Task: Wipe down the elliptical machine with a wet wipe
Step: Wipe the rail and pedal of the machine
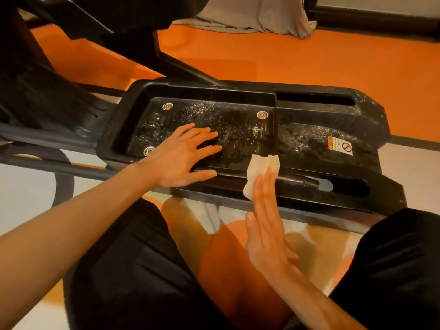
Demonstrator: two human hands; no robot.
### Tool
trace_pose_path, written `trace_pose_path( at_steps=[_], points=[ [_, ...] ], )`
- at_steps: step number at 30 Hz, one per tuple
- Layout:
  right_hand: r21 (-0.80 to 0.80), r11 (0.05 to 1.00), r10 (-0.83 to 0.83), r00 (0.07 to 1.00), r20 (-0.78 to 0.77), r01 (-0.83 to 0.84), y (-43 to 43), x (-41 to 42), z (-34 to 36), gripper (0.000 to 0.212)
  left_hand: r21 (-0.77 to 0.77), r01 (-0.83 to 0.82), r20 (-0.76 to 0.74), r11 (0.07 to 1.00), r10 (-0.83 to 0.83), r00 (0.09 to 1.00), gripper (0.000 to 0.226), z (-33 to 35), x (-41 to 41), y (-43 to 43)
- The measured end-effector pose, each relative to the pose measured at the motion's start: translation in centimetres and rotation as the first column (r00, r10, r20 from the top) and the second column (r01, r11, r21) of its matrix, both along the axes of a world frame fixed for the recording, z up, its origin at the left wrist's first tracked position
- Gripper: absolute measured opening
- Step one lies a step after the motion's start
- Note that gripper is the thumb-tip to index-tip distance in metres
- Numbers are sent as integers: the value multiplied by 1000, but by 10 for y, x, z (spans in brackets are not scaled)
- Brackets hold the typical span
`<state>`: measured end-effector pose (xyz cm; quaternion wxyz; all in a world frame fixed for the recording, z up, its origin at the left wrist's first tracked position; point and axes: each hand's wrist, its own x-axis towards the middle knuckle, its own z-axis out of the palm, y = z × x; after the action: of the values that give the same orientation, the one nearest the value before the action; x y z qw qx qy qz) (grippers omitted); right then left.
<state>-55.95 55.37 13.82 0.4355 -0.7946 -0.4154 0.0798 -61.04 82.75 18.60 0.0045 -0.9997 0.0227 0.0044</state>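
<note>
Wipe (260, 172) on near rim of pedal (238, 129), pressed under flat right hand (264, 225); grip apart. Left hand (181, 158) flat on pedal, grip apart. Risk: unpinched wipe slips off, grit smears.

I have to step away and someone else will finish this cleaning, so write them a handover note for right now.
Left hand: open, flat with fingers spread on the black plastic foot pedal of the elliptical machine.
Right hand: open, straight fingers pressing the crumpled white wet wipe against the pedal's near edge.
Done: unclear; a darker patch mid-tread may be wiped.
Left: white specks cover much of the tread, around the round silver bolts and toward the white-and-orange warning sticker.
</note>
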Motion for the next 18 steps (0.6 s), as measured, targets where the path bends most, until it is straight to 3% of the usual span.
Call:
trace_pose_path(
  at_steps=[3, 7, 9, 13, 18],
  points=[
    [-279, 959, 155, 912, 381, -47, -7, 28, -10, 67, 13, -10, -43, 1000, 10, 999, 77, 1, -24, 23],
    [-450, 881, 434, 623, 651, -143, -12, 62, -1, 69, 49, -69, -23, 996, 71, 997, 71, 2, -54, 53],
    [-524, 839, 515, 522, 680, -146, -4, 68, 8, 69, 53, -92, -2, 994, 92, 996, 68, 3, -66, 65],
    [-648, 757, 619, 406, 672, -81, 41, 48, 21, 76, 56, -142, 7, 988, 142, 990, 67, -3, -80, 82],
    [-664, 739, 649, 387, 656, -113, 81, 21, 26, 80, 29, -157, 68, 987, 155, 986, 66, -7, -82, 81]
  ],
)
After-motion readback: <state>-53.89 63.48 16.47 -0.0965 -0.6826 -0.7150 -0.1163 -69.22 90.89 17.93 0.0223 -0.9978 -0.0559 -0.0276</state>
